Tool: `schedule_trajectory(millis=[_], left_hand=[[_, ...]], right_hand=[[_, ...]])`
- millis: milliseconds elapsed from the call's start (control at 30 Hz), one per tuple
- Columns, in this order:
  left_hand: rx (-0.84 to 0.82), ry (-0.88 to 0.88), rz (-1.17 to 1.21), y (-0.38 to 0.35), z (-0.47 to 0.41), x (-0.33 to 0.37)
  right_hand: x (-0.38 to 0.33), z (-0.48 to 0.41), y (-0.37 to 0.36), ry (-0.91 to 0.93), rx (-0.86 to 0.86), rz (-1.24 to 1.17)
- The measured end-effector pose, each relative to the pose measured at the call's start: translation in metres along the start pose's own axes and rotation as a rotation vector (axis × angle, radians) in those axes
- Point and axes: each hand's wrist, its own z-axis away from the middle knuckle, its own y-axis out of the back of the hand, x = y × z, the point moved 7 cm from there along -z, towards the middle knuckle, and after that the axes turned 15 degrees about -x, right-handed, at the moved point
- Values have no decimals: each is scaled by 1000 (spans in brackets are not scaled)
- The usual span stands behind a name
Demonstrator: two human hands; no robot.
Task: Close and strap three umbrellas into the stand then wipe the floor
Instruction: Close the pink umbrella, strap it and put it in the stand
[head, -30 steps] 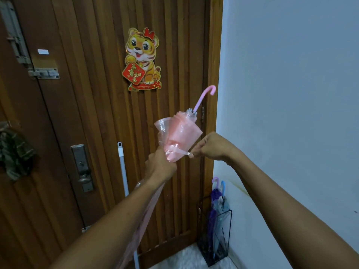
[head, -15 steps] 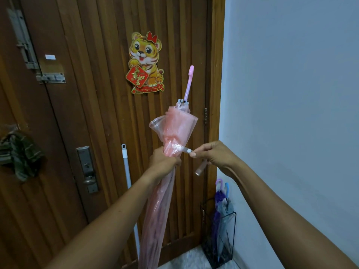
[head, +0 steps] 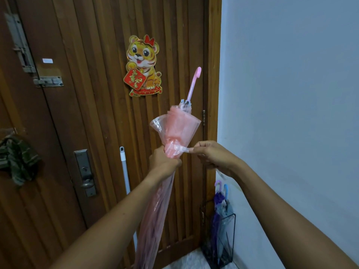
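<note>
Wooden door [head: 93, 123] fills the left and middle of the shot, with a pale wall [head: 291, 84] on the right. The pink umbrella [head: 175, 129] is held up in front of the door's right edge. It's folded, with the handle on top leaning a bit right and the tip end dropping out of the bottom of frame. So it's not in the stand [head: 230, 247] yet.

The stand sits on the floor [head: 184, 261] in the corner where the door frame meets the wall. It has a purple umbrella [head: 216, 216] and a blue-handled one [head: 225, 207] in it, both handle-up.

A white pole [head: 124, 171] leans on the door just left of the pink umbrella. The tiger sticker [head: 142, 65] is up near the door's middle, and a greenish cloth [head: 17, 158] hangs at the left edge.

The left hand [head: 163, 162] is wrapped tight around the bunched canopy, right under where it flares out. The right hand [head: 213, 156] pinches the end of the strap [head: 183, 149], which is pulled out sideways to the right from the canopy. The strap isn't fastened yet.
</note>
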Motion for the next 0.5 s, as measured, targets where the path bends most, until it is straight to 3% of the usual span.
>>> schedule_trajectory(millis=[233, 400, 500], left_hand=[[2, -5, 27, 0, -3, -1], [-136, 9, 292, 6, -4, -2], [-305, -59, 396, 3, 0, 8]], right_hand=[[-25, 9, -8, 122, 33, 133], [-23, 9, 0, 162, 109, 162], [-12, 7, 6, 145, 176, 117]])
